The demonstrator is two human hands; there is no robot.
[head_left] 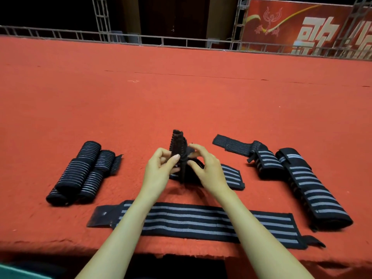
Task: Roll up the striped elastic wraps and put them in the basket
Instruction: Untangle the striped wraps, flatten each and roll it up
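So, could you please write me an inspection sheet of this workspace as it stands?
Surface: red carpet, fuzzy, ragged at the near edge.
Job's things: half-rolled wrap held upright, its tail on the carpet; rolled wraps piled at left; flat wrap along the near edge; partly folded wraps at right; no basket in view.
Clutter: nothing seen.
Grippers: left hand and right hand both pinch the half-rolled wrap.
Cables: nothing seen.
Surroundings: metal railing and red banner behind.
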